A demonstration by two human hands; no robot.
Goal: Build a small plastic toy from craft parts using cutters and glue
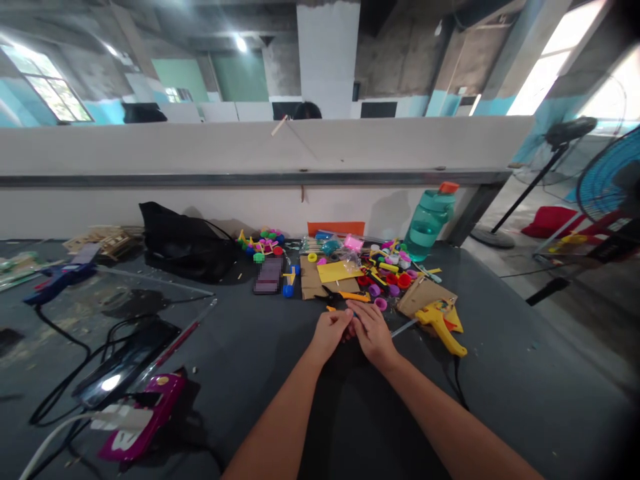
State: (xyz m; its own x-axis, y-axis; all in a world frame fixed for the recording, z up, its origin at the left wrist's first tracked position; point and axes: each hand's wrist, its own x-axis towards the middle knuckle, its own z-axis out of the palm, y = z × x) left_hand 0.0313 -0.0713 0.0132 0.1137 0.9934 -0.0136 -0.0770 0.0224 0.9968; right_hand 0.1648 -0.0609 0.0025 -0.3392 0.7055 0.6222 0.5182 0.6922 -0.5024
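My left hand (330,335) and my right hand (373,335) meet over the dark table, fingertips pressed together. Whatever they hold is small and mostly hidden by the fingers; a bit of orange-yellow shows beside the left fingers. Just beyond them lie pliers with orange handles (354,297) on a piece of cardboard (313,283). A purple ring (381,304) sits close to my right fingertips. To the right rests a yellow glue gun (440,325), a clear glue stick (404,328) in line with it and pointing toward my right hand.
Colourful small plastic parts (393,267) are heaped behind the hands, near a teal bottle (427,223). A phone (269,275) and black bag (185,243) lie left of them. Nearer left are a magenta power strip (167,393), cables and a blue glue gun (63,280).
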